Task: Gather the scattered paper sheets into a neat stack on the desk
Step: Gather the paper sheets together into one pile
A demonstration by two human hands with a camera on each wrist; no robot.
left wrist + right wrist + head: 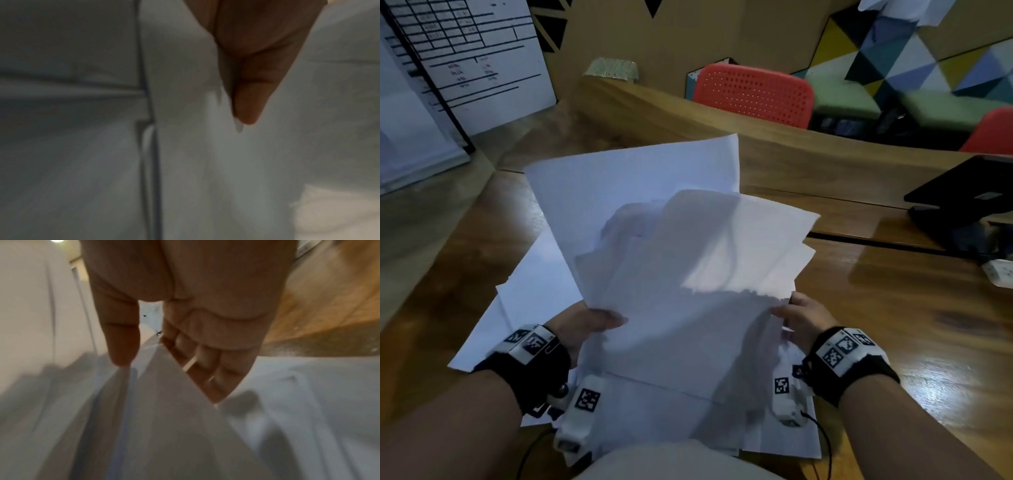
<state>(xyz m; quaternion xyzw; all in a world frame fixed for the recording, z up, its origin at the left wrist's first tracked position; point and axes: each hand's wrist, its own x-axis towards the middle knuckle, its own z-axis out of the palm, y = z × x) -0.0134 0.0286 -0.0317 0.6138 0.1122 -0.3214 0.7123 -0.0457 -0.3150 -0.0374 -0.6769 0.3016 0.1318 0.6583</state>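
Both hands hold a loose fan of white sheets lifted off the counter at the middle of the head view. The left hand, at about 8 o'clock of the fan, has its grip closed on the near left edge, thumb on top and fingers hidden beneath the paper; in the left wrist view the thumb presses flat against a sheet. The right hand, at about 4 o'clock, pinches the near right corner; the right wrist view shows its thumb on one face of a sheet's edge and its fingers curled on the other. The held sheets are skewed, their far corners splayed toward 11, 12 and 2 o'clock. More sheets lie flat on the counter under the fan, spreading out toward 7 and 8 o'clock and along the near edge toward 5 o'clock. A black laptop sits on the counter at 3 o'clock, well apart from the paper, and a red chair stands beyond the counter at 1 o'clock.
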